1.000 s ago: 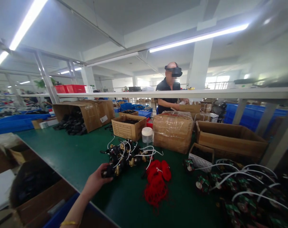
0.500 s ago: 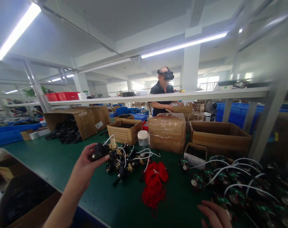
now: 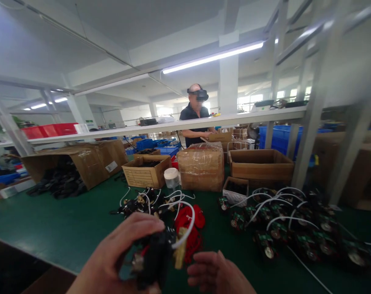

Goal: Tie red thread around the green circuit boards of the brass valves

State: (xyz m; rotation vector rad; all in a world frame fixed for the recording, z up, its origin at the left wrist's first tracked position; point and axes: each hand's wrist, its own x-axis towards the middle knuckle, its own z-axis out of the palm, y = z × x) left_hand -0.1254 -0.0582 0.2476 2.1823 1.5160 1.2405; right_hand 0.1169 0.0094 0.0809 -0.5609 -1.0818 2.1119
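Observation:
My left hand (image 3: 121, 253) is closed round a black valve assembly (image 3: 153, 259) with a brass fitting (image 3: 181, 249) and a white tube (image 3: 193, 218) curving out of it. Just right of the brass fitting, my right hand (image 3: 214, 271) is held up with its fingers stretched out and nothing in them. Behind my hands lies a pile of similar black and brass assemblies (image 3: 142, 202) with white tubes. A bundle of red netting or cord (image 3: 197, 216) rests on the green bench beside that pile, partly hidden by the held assembly.
Several units with green circuit boards (image 3: 277, 232) and white tubes cover the bench's right. Behind stand a small white box (image 3: 234, 198), a clear jar (image 3: 172, 179), a taped carton (image 3: 200, 167) and open cartons (image 3: 261, 169). A person (image 3: 196, 114) works beyond the shelf (image 3: 173, 127).
My left hand has brought the valve assembly nearer and to the right, away from the pile. My right hand has moved left from the circuit-board units towards it. The view has shifted right.

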